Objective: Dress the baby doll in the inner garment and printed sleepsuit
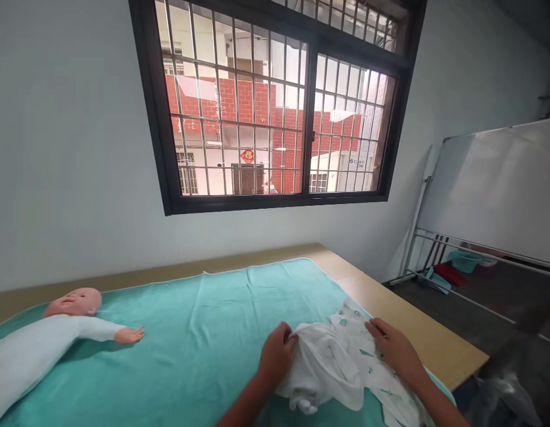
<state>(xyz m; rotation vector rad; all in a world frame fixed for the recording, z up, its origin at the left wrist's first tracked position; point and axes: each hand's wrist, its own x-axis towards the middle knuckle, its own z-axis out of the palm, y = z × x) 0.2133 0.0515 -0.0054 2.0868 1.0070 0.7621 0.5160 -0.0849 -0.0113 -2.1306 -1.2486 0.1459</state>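
Left grip [277,354] and right grip [397,350] were pinched on white printed cloth [332,356]. Tangling of its bunched layers was risked by uneven pulling.

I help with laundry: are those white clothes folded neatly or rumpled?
Rumpled: the white clothes show loose, uneven creases between the left hand and right hand.

Single head-worn view, looking forward and somewhat down across a table [364,281] to a wall [79,148] and window [308,118] ahead. The left hand [276,351] and right hand [394,351] appear close, low and right of centre; a whiteboard [497,190] stands farther off, at the right edge.
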